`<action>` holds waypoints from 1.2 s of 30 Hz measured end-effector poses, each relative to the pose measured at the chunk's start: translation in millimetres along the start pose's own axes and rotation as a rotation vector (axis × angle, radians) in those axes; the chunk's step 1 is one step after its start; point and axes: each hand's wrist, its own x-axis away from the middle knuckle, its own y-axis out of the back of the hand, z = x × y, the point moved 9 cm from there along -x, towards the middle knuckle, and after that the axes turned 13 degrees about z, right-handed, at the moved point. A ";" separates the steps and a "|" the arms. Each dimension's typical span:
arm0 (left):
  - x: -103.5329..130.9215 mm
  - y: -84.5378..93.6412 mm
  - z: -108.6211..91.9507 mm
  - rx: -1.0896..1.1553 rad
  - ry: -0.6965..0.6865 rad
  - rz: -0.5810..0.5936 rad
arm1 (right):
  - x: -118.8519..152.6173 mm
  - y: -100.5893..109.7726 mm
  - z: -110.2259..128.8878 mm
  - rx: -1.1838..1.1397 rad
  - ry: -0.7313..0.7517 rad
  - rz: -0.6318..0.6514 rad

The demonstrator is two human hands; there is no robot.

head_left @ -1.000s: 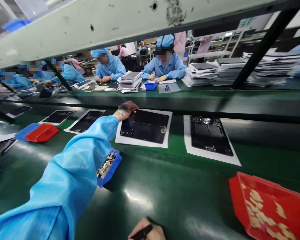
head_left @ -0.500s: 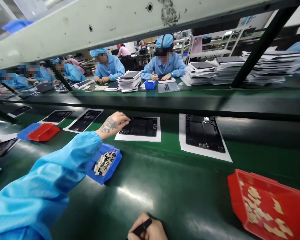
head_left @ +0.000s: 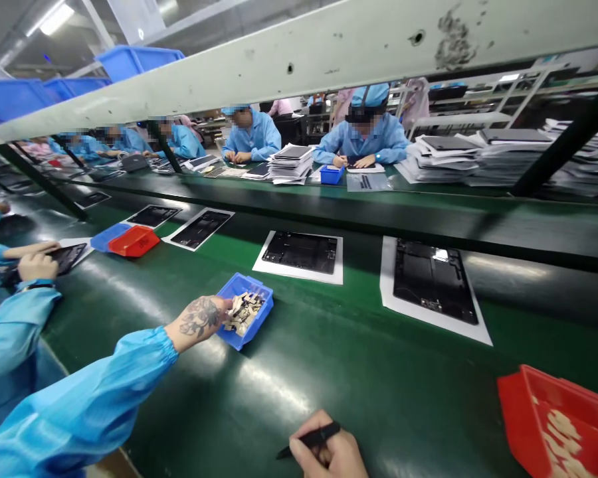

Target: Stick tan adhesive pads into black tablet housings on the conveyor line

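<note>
My left hand (head_left: 202, 322), in a blue sleeve, reaches over the near-left rim of a blue bin (head_left: 260, 322). Its fingertips are at the small beige and dark pieces (head_left: 244, 311) heaped inside, and I cannot see whether they pinch any. My right hand (head_left: 331, 448) is closed around a black pen-like tool (head_left: 319, 435) with a thin pointed tip, low over the green bench. Beyond the bin, a black tablet housing (head_left: 301, 252) lies on a white sheet. Another tablet housing (head_left: 431, 279), showing internal parts, rests on its own sheet to the right.
A red bin (head_left: 523, 411) with pale pieces stands at the right edge. Red (head_left: 134, 240) and blue trays (head_left: 107, 238) sit left, near more housings (head_left: 202, 228). A co-worker's hands (head_left: 37, 262) hold a housing. A rail (head_left: 329, 46) crosses above.
My left hand has left the tablet housing and come back to the blue bin. My right hand still holds the black tool. The view has shifted left.
</note>
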 end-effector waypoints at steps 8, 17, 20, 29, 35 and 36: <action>-4.2 -24.4 3.7 0.115 -0.030 -0.030 | 2.5 5.8 -4.6 -0.050 -0.046 -0.062; -5.8 -25.0 8.4 0.324 -0.108 -0.159 | 9.1 37.0 9.0 -0.142 -0.005 -0.236; -2.4 -25.2 12.8 0.396 -0.133 -0.159 | 10.2 62.4 28.9 -0.085 -0.006 -0.292; 33.4 -23.1 29.4 0.546 -0.267 -0.545 | -17.2 156.3 77.5 0.416 -0.047 -0.575; 55.4 -27.6 34.7 0.630 -0.303 -0.814 | -63.7 234.6 98.4 0.832 -0.223 -0.741; 57.2 -28.5 35.0 0.629 -0.309 -0.841 | -71.2 243.3 100.1 0.884 -0.270 -0.746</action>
